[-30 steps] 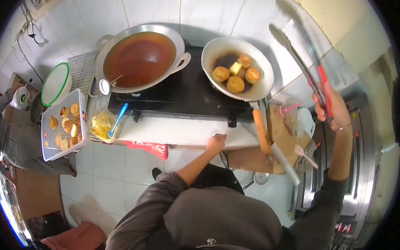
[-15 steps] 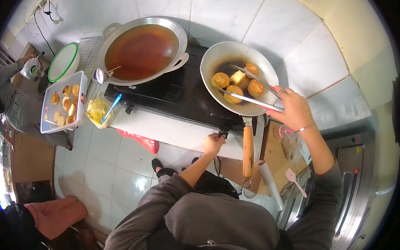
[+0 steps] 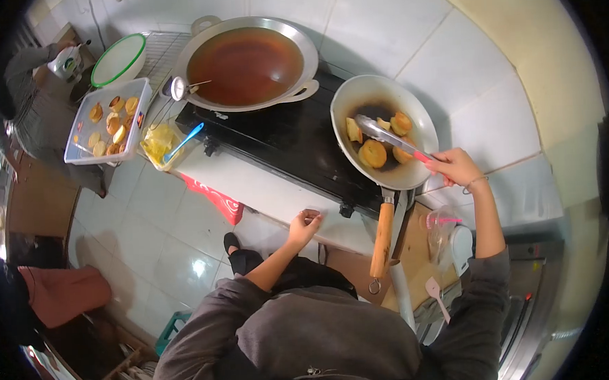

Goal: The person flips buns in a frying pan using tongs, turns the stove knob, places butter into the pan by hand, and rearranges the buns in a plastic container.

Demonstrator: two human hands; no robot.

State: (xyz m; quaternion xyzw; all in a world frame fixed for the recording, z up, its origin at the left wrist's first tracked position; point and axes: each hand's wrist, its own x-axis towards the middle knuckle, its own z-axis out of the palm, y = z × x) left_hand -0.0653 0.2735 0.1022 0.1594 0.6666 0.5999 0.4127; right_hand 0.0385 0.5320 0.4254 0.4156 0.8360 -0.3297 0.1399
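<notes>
My right hand [image 3: 455, 166] is closed round the red-gripped end of metal tongs [image 3: 394, 140]. Their tips reach down into a pale frying pan [image 3: 423, 173] among several browned round pastries [image 3: 372, 154]; whether they pinch one I cannot tell. Dark residue coats the middle of the pan. One pastry [image 3: 354, 129] stands on its side against the wall of the pan. The pan's wooden handle [image 3: 382, 241] points toward my body. My left hand [image 3: 305, 226] hovers by the stove's white front, left of a black knob [image 3: 347, 209], fingers loosely curled and holding nothing.
A wide wok of reddish-brown liquid [image 3: 245, 65] with a dial thermometer [image 3: 178, 88] at its rim occupies the black stove [image 3: 275, 133]. Leftward are a plastic bin of pastries [image 3: 79, 158] and a yellow-filled tub with a blue utensil [image 3: 192, 132]. Another person [image 3: 32, 100] stands far left.
My left hand has let go of the stove knob and moved left. The tongs have gone from spread to nearly together, and one pastry now stands on edge. The whole view has shifted.
</notes>
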